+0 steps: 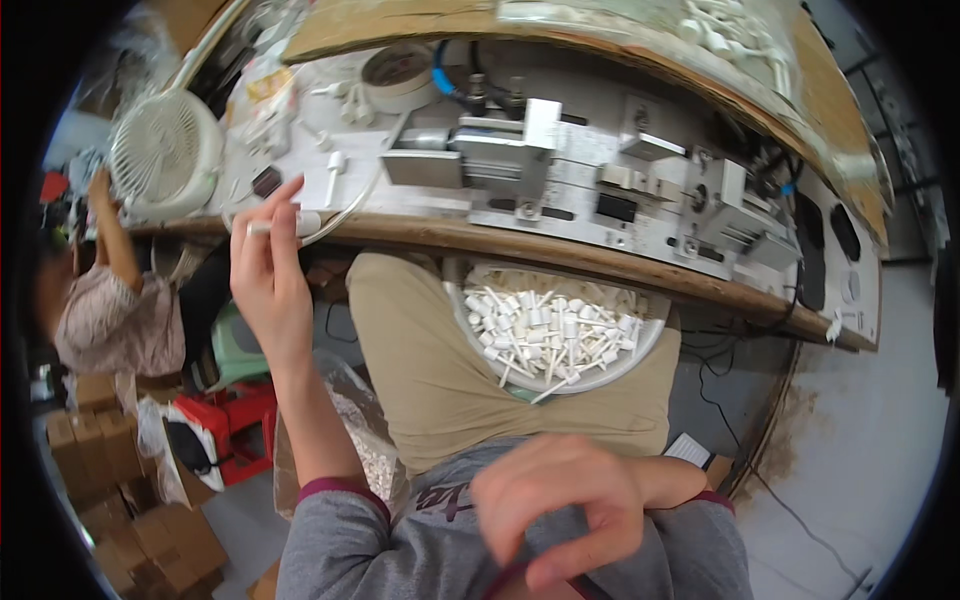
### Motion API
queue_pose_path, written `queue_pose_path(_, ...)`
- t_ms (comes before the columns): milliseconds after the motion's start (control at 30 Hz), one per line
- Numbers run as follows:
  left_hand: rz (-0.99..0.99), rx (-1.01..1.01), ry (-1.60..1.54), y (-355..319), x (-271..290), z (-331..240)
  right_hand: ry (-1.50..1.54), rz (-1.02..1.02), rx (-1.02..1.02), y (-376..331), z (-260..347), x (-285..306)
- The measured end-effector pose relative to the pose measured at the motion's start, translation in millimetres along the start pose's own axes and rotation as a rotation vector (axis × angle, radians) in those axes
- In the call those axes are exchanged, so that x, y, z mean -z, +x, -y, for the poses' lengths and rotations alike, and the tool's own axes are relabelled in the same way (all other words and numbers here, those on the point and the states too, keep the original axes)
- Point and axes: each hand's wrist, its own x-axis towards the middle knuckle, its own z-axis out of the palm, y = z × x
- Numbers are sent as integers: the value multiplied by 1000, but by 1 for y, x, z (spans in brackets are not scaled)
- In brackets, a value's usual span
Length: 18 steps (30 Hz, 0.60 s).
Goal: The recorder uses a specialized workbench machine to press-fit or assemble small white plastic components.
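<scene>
The fingers of the left hand [270, 285] are closed in a pinch on a small white plastic piece with a round, fat head and a thin stem [309, 222]. It is up by the front edge of the pale, flat surface [430, 203], and its head pokes out to the right of the fingers. A thin white cable [352, 210] loops just beside it; I cannot tell if they touch.

The right hand [575, 490] is blurry, in front of the grey shirt [350, 555]. Its fingers bend loosely and the thumb stands apart. I see nothing in them, but I cannot tell for sure.

A round, pale plastic basin [650, 343] sits on the lap, with a big heap of loose white plastic pieces [545, 335] in it. A silver metal machine [500, 150] stands on the surface.

The piece looks very light, hard and smooth, so it may slip or roll. The fat head seems the best part to pinch. The thin stem might bend or snap if pushed hard.
</scene>
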Motion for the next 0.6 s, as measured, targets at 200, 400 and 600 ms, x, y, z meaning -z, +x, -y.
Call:
queue_pose_path(200, 378, 24, -435, -59, -41, -53, -591, -868, 1368, -7, 8, -34)
queue_pose_path(400, 501, -214, -526, -77, -71, -97, -960, -570, 1239, -7, 17, -37)
queue_pose_path(600, 610, -44, -603, -86, -75, -115, -1224, -489, 938, -17, 21, -14)
